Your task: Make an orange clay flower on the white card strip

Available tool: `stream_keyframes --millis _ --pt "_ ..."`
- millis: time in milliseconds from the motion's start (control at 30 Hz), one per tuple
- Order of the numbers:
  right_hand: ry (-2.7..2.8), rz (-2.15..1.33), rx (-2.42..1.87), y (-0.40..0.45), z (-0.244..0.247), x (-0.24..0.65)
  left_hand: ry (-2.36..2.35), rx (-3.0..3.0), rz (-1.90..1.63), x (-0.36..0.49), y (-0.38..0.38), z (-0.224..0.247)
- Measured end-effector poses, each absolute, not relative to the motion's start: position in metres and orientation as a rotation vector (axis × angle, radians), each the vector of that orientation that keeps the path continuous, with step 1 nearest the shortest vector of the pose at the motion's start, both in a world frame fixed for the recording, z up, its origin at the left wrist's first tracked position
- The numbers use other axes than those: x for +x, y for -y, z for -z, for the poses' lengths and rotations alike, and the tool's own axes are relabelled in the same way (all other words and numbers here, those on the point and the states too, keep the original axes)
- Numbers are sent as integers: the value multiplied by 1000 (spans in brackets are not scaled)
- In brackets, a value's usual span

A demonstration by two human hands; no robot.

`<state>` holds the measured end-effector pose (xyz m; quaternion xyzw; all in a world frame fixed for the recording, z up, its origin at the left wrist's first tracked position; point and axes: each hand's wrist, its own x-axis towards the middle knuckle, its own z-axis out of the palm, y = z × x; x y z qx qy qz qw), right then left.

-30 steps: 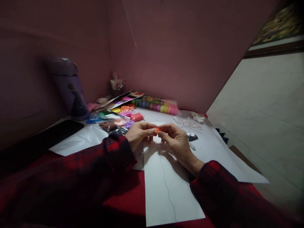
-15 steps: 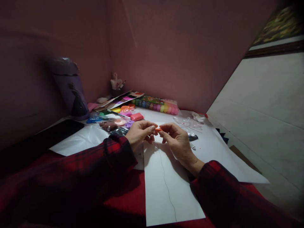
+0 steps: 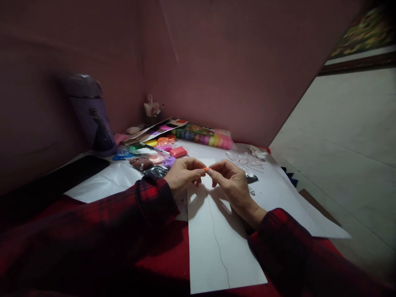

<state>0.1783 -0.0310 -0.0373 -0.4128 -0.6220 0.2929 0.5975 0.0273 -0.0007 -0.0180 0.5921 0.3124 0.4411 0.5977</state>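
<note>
Between the fingertips of both hands is a small piece of orange modelling clay (image 3: 206, 169), mostly covered by the fingers. My left hand (image 3: 184, 175) pinches it from the left, thumb against index finger. From the other side my right hand (image 3: 230, 181) pinches the same piece, its thumb in front. Both hands hover over a long white strip of paper (image 3: 207, 247) with a wavy line drawn along it. Just behind my left hand lie packets of coloured clay, among them a red one (image 3: 178, 152) and a purple one (image 3: 169, 161).
A tray of many-coloured clay (image 3: 204, 136) lies at the back against the wall. At the left stand a purple cup (image 3: 93, 119) and a dark flat object (image 3: 83, 169). Clear plastic wrappers (image 3: 243, 157) and a crumpled tissue (image 3: 258, 152) lie at the right on white paper (image 3: 287, 198).
My fingertips have drawn closer together around the orange clay, so less of it shows now. The things on the table have stayed where they were.
</note>
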Motion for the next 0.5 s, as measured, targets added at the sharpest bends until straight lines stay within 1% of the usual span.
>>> stream_keyframes --millis 233,367,500 --pt "1230 -714 -999 23 38 182 -813 1187 -1176 23 -3 18" --pt "1292 -720 -1028 22 41 184 -770 1183 -1119 22 -3 19" --pt "1367 -711 -970 23 44 182 -732 1216 -1047 24 0 19"
